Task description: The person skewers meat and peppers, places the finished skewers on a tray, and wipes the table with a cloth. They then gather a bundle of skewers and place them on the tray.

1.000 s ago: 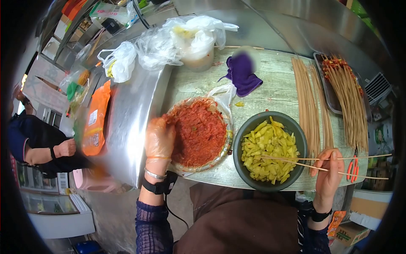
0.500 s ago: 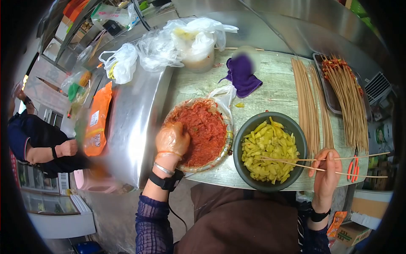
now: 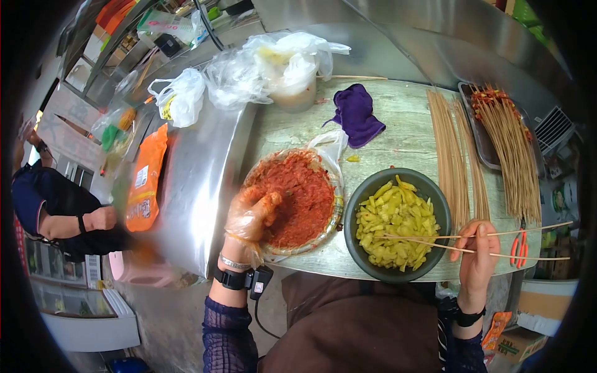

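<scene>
My left hand (image 3: 252,212), in a thin plastic glove, rests on the near left edge of a bag-lined bowl of red minced meat (image 3: 298,196), fingertips smeared red and pinching into the meat. My right hand (image 3: 477,253) holds two bamboo skewers (image 3: 435,241) whose tips lie across a dark bowl of yellow-green pepper pieces (image 3: 397,225). Both bowls sit side by side on the wooden table (image 3: 398,130) in front of me.
Rows of bare skewers (image 3: 457,158) lie right of the bowls; a metal tray of loaded skewers (image 3: 504,127) is behind them. Red scissors (image 3: 518,244), a purple cloth (image 3: 356,115), plastic bags (image 3: 273,59), an orange packet (image 3: 144,180). A person (image 3: 59,208) sits at far left.
My left hand slid from the bowl's left rim into the meat, then curled its fingers at the near edge. The right hand and skewers stayed almost still.
</scene>
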### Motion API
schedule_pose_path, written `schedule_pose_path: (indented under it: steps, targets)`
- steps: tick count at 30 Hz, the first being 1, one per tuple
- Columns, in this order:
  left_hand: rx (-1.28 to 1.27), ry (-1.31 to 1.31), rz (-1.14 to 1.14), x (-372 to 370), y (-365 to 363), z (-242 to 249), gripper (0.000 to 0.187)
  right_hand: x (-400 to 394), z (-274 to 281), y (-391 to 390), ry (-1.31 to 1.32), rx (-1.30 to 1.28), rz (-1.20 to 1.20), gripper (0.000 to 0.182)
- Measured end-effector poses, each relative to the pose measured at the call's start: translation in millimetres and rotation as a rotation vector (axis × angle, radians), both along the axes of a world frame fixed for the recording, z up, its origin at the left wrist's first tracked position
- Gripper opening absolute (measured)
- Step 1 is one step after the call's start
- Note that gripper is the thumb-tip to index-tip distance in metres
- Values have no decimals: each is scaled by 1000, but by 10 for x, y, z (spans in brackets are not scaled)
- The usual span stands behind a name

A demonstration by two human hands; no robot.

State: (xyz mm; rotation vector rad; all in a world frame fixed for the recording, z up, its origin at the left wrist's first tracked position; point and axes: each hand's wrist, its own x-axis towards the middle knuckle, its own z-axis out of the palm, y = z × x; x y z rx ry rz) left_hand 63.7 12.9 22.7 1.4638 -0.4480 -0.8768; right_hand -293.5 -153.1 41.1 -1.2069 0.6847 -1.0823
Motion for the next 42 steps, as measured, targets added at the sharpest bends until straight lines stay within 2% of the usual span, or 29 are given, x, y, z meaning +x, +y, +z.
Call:
schedule_pose_path:
  steps: [1,2,5,8,11,14,16,20,23,24,27,30,33,39,40,42]
  targets:
    - [59,-34,40,-30,-4,-22,21,-1,0,0,1,-5,1,26]
    - [-48,76,27,-54,-9,-31,19,-5,5,1,4,-3,-5,26]
    - [-137,207,100,-174,-88,36,23,-19,14,2,4,4,-15,26]
    - [-153,94,31,-161,-87,-64,20,-28,-7,1,-1,3,-5,26]
    - [-239,145,-25,-128,-57,-172,12,-30,-17,2,3,-3,4,26]
    - [-218,91,-11,-127,-49,-211,12,-14,-12,2,2,-8,1,27]
    - [-233,118,-29,-68,-19,-322,13,-9,-24,0,-7,-10,-11,27]
    - [-218,280,51,-201,-85,-158,16,-11,-21,-14,-10,-25,-21,28]
    - [-163,71,-16,-229,-107,-152,27,-11,-30,-12,18,-9,-34,29]
    - [-168,85,-14,-210,-81,-177,34,-11,-38,-18,29,-8,-30,29]
    - [-45,-298,35,-144,-81,-304,30,-69,-52,-41,9,9,-74,32]
    - [-174,-72,47,-335,-149,-76,43,-87,77,-71,43,-59,-30,35]
    - [-148,-302,92,-348,-177,-105,37,-83,143,-76,89,-108,36,37]
    - [-54,-103,154,-303,-110,-272,33,-25,181,-48,186,-137,118,35]
    - [-159,-70,210,-361,-135,-338,31,-12,190,-36,189,-128,133,34]
    - [-165,-213,158,-416,-171,-370,31,14,230,-13,194,-113,162,32]
